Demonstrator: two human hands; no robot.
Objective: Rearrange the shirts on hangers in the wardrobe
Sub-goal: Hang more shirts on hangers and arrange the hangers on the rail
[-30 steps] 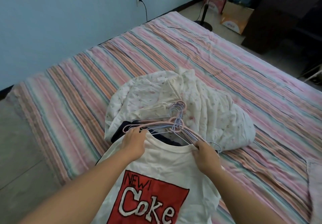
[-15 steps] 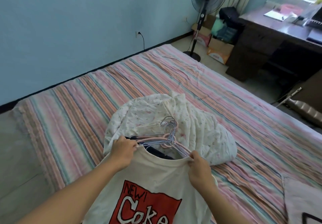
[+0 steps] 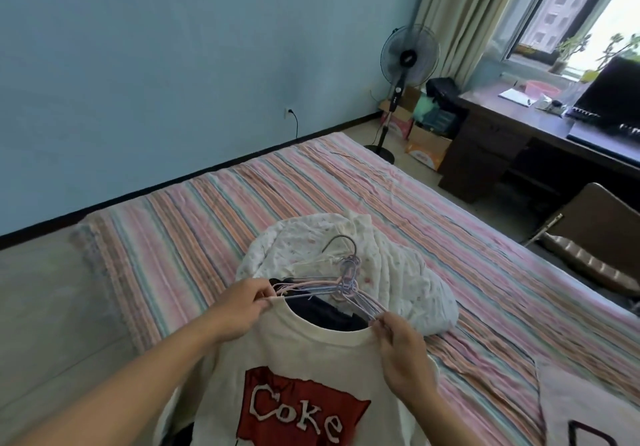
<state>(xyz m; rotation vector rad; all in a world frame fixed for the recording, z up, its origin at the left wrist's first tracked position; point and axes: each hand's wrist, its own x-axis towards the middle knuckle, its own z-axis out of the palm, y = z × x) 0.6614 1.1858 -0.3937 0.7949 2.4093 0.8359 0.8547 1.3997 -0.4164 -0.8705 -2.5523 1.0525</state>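
A cream T-shirt (image 3: 311, 359) with a red "Coke" print lies on top of a stack of clothes on thin pink and lilac wire hangers (image 3: 341, 284) at the near edge of the bed. My left hand (image 3: 239, 307) pinches the shirt's left shoulder by the collar together with hanger wires. My right hand (image 3: 398, 345) pinches the right side of the collar and the hanger arms. A dark garment (image 3: 329, 312) shows through the neck opening. A white flowered garment (image 3: 398, 272) lies bunched behind the hooks.
The striped bedspread (image 3: 346, 185) covers the bed. A standing fan (image 3: 405, 64) and cardboard boxes (image 3: 426, 147) stand by the blue wall. A dark desk (image 3: 519, 140) sits under the window, a chair (image 3: 595, 237) to the right. Another pale cloth (image 3: 588, 407) lies at lower right.
The view has tilted upward, bringing the fan, desk and window into sight. Both hands keep their hold on the shirt's collar and hangers, which look slightly raised.
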